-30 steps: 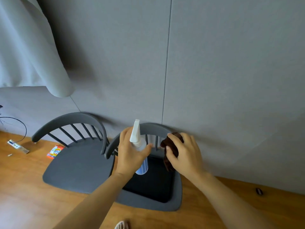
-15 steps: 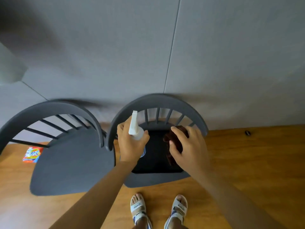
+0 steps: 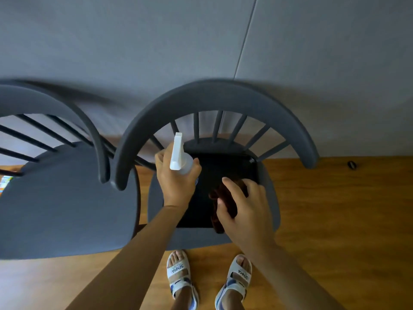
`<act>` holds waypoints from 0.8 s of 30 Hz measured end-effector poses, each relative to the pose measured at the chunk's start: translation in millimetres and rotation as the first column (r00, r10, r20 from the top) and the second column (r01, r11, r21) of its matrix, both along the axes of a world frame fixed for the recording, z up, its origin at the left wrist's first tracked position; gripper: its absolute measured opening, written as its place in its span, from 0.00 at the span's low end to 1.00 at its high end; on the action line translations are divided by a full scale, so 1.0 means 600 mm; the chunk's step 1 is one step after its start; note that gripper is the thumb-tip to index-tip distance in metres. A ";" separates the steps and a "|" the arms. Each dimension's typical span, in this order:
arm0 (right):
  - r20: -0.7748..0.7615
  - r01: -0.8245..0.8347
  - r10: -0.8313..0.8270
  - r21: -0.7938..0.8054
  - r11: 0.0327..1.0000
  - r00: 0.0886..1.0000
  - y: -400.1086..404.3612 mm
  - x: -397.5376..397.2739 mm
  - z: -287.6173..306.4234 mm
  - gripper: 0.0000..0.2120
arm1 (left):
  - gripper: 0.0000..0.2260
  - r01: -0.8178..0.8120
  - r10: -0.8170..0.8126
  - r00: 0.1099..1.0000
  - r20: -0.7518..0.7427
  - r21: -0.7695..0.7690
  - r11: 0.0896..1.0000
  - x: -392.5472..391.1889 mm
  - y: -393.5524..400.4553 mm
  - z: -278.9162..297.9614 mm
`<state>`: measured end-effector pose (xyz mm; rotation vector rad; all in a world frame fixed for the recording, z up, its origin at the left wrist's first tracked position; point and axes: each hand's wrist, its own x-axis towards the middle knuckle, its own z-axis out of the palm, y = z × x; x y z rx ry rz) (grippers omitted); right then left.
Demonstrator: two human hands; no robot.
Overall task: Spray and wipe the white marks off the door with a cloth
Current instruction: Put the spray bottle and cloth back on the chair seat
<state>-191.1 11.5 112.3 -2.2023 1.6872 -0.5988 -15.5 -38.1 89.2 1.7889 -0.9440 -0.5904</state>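
Observation:
My left hand (image 3: 176,182) grips a clear spray bottle (image 3: 180,156) with a white nozzle, held upright over a black tray (image 3: 230,166) that lies on the seat of a grey chair (image 3: 214,97). My right hand (image 3: 245,209) holds a dark brown cloth (image 3: 225,195) low over the right part of the tray. Whether the cloth touches the tray I cannot tell. A grey panelled wall (image 3: 156,41) with a vertical seam rises behind the chair; no white marks show on it.
A second grey chair (image 3: 60,198) stands close on the left, its back rail touching the first chair's. My feet in white sandals (image 3: 178,274) stand on the wooden floor (image 3: 335,220). A small dark object (image 3: 352,164) lies by the wall at right.
The view has tilted down and closer to the chair. Both hands have dropped toward the tray, the right one with the cloth now lower over its right side.

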 end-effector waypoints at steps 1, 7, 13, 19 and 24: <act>0.019 0.005 -0.005 0.002 1.000 1.000 0.000 0.001 -0.015 0.22 | 0.26 0.005 -0.005 1.000 -0.001 -0.009 1.000 -0.001 -0.006 -0.012; 0.045 0.045 -0.045 -0.010 0.999 0.998 -0.020 -0.004 -0.078 0.22 | 0.26 0.000 0.000 1.000 0.021 -0.015 1.000 0.014 -0.053 -0.082; 0.059 0.052 -0.051 -0.017 0.998 0.997 -0.039 -0.013 -0.117 0.22 | 0.28 0.006 -0.006 1.000 0.009 -0.050 0.999 0.024 -0.087 -0.116; 0.071 0.060 -0.060 0.002 0.998 0.996 -0.042 -0.019 -0.133 0.22 | 0.28 -0.032 0.032 0.999 0.015 -0.030 0.999 0.034 -0.106 -0.133; 0.078 0.072 -0.073 0.017 0.997 0.994 -0.043 -0.022 -0.143 0.22 | 0.28 -0.026 0.028 0.998 0.059 -0.033 0.999 0.040 -0.115 -0.141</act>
